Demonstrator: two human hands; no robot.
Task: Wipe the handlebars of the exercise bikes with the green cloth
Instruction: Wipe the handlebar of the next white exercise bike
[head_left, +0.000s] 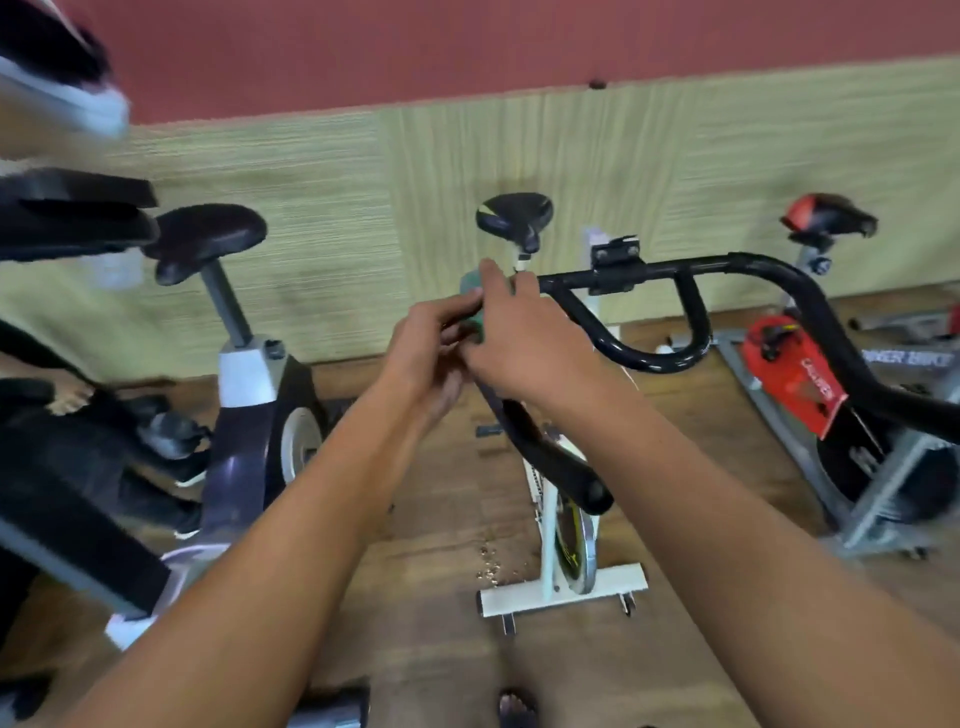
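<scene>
Head camera: a black-saddled exercise bike (228, 332) stands at left. Next, the left hand (431, 348) curls its fingers onto the green cloth (474, 307), bunched at the left end of the white bike (563, 588)'s black handlebar (670, 267). The right hand (524, 345) pinches the same cloth. A red bike (795, 387) stands far right.

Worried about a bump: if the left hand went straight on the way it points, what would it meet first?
Likely the green cloth, at the fingertips of the left hand, then the right hand; depth unclear.
</scene>
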